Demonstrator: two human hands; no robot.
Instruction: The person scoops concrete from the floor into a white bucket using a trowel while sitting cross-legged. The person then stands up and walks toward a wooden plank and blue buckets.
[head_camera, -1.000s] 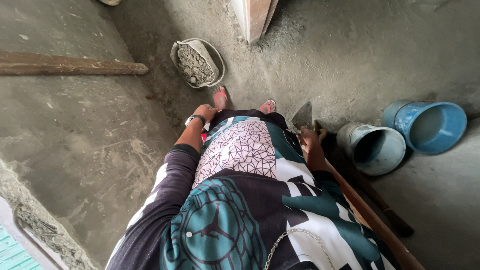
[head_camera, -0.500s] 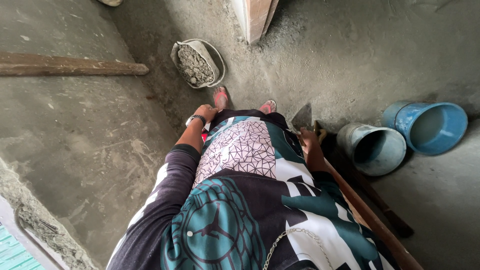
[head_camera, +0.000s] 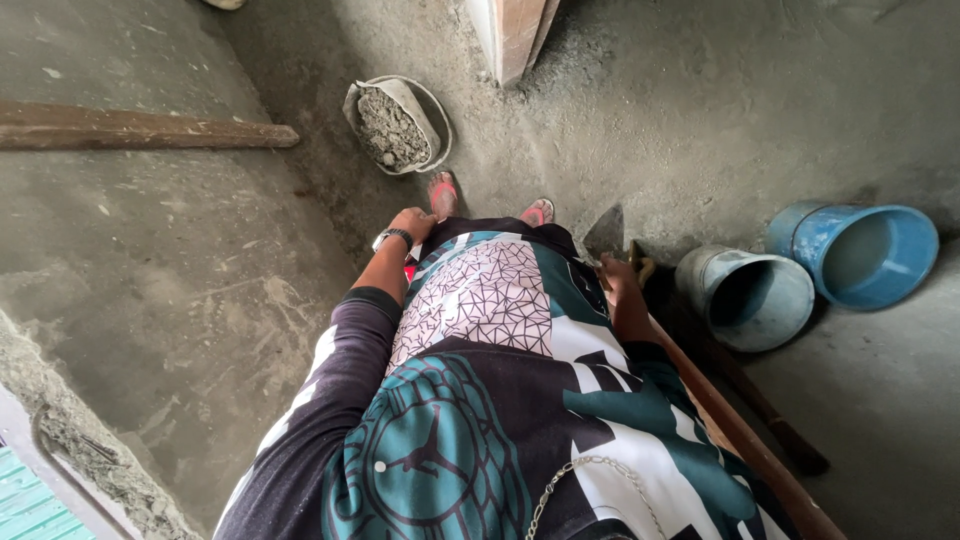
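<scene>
Here the right hand (head_camera: 617, 285) closes on a trowel (head_camera: 608, 236), blade down beside the leg, ready to scoop; the left hand (head_camera: 412, 222) hangs empty, loosely curled; the mortar pan (head_camera: 395, 125) sits ahead of both.

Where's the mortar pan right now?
In the head view the mortar pan lies on the floor ahead of the person's feet, upper middle-left, between the end of the wooden plank and the base of the post.

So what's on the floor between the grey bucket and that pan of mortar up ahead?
In the head view, the person's two feet in red sandals and the blade of a trowel held by the right hand lie between the grey bucket and the mortar pan; otherwise bare concrete.
</scene>
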